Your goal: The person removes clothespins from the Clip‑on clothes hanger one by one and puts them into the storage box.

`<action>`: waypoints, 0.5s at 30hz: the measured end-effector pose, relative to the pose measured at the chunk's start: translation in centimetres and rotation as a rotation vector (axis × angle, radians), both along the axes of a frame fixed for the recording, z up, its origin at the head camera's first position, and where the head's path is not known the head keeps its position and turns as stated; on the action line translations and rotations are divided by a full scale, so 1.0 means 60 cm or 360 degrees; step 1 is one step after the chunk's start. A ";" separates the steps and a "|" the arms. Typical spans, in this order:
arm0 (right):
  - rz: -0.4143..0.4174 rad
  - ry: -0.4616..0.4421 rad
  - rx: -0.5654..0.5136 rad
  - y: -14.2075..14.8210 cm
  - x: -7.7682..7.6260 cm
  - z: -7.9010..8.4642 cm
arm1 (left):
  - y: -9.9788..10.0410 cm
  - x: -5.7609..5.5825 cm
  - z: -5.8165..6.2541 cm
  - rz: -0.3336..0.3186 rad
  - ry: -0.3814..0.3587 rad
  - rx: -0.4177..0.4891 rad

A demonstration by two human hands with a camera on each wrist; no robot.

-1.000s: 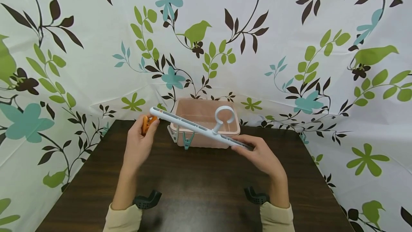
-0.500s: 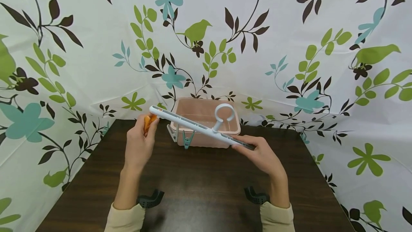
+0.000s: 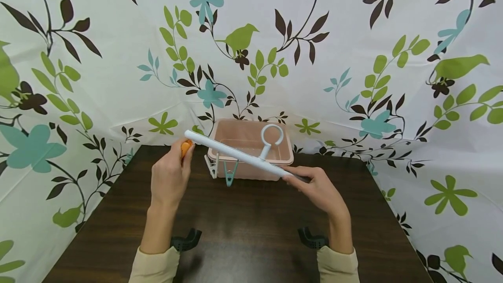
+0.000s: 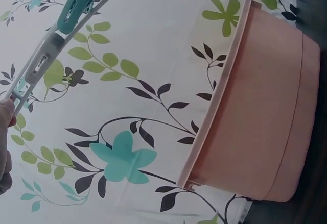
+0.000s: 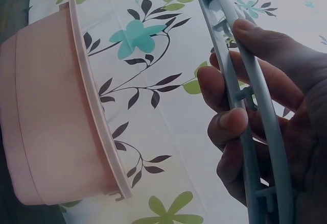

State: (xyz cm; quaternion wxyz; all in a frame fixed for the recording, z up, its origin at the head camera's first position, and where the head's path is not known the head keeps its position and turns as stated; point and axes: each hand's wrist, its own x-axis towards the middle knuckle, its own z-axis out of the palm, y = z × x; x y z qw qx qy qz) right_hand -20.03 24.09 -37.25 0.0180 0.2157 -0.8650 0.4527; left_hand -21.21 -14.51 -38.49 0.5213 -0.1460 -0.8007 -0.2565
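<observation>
A pale hanger (image 3: pixel 239 154) with an open ring hook is held slanting in the air, its left end higher. My right hand (image 3: pixel 320 187) grips its right end; in the right wrist view the fingers (image 5: pixel 230 124) and thumb wrap its slotted bar (image 5: pixel 265 117). My left hand (image 3: pixel 170 178) pinches an orange clothespin (image 3: pixel 186 146) at the left end. From the bar hang a whitish clothespin (image 3: pixel 212 167) and a teal clothespin (image 3: pixel 230 173). In the left wrist view, only part of the left hand (image 4: pixel 5 152) shows at the edge, and the orange clothespin is hidden.
A pink plastic bin (image 3: pixel 247 136) stands at the back of the dark wooden table (image 3: pixel 251 222), behind the hanger. Patterned cloth (image 3: pixel 251 47) with leaves, flowers and birds hangs behind and at both sides.
The hanger has rolled, so its slotted face no longer shows in the head view. The teal clothespin hangs slightly lower. My left hand has turned, with the orange clothespin now nearer the hanger's end.
</observation>
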 end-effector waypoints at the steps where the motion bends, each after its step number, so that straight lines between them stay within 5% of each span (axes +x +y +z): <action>1: 0.0000 0.0001 -0.0005 0.000 0.000 0.000 | 0.000 0.000 0.000 0.0002 -0.0001 0.0000; 10: -0.0034 0.0007 -0.0034 0.002 0.001 0.001 | -0.001 0.001 0.002 0.0079 -0.0040 0.0076; 15: -0.0107 0.0054 -0.0077 0.003 0.002 0.001 | -0.003 -0.002 0.001 0.0005 -0.0117 0.0172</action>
